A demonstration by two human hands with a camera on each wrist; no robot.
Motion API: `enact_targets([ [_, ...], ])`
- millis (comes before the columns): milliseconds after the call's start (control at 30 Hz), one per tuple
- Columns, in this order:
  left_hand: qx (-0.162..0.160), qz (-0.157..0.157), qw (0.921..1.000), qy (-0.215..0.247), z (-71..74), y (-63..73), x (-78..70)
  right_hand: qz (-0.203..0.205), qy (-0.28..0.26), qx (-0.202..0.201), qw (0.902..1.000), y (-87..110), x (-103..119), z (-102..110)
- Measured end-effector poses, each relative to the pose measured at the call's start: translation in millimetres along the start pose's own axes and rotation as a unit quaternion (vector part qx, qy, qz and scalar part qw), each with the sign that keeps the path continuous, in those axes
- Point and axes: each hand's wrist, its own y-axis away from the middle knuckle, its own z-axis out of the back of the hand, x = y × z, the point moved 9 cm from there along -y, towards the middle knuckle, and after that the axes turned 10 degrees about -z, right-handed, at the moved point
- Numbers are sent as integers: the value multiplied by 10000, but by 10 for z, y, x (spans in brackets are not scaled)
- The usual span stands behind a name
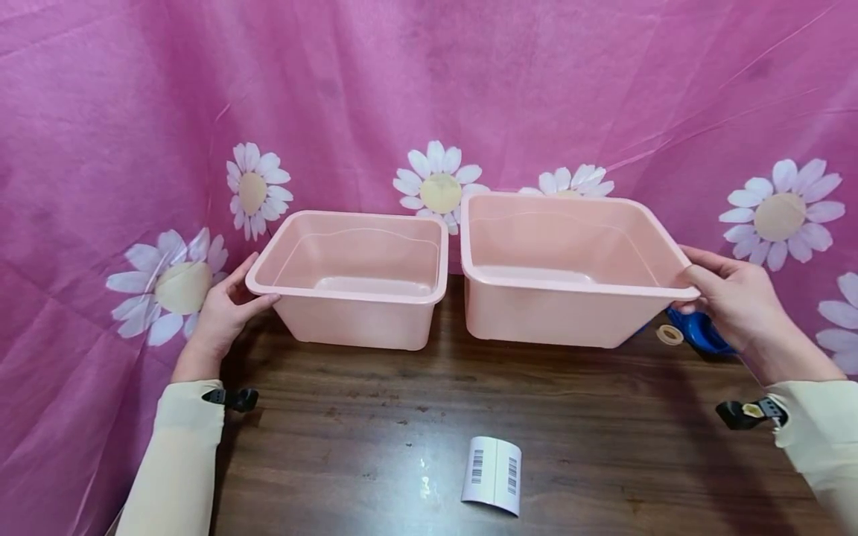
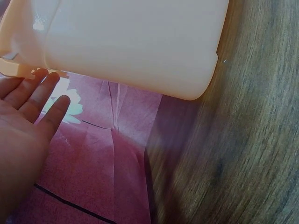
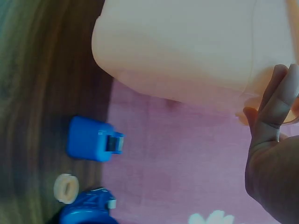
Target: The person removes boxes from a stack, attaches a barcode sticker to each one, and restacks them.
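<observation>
Two pale pink plastic bins are side by side at the far side of the wooden table, a narrow gap between them. My left hand (image 1: pixel 221 316) grips the left end of the left bin (image 1: pixel 358 320), thumb at the front rim corner. In the left wrist view, fingertips (image 2: pixel 55 78) reach under that bin's rim. At the right bin (image 1: pixel 543 316), my right hand (image 1: pixel 747 305) pinches the rim's right front corner, fingers beneath it. This bin's rim appears higher in the head view; whether its base touches the table I cannot tell. Both bins' visible insides hold nothing.
A curved white paper with barcodes (image 1: pixel 492 476) lies near the front of the table. Behind the right bin are a blue box-like thing (image 3: pixel 88 139), a tan ring (image 3: pixel 66 188) and another blue object (image 3: pixel 88 210). A pink flowered cloth (image 1: pixel 362 89) hangs behind.
</observation>
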Motion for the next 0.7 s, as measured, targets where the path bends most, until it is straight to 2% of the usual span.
enact_targets([
  [200, -5, -22, 9999, -137, 3, 0, 1, 3, 11, -38, 10000, -18, -226, 55],
  [400, -60, -113, 9999, 113, 6, 10, 9, -1, 270, -91, 9996, -35, -388, 73],
  [700, -149, -146, 9998, 75, 2, 2, 4, -159, 484, -126, 9986, -45, -578, 87],
])
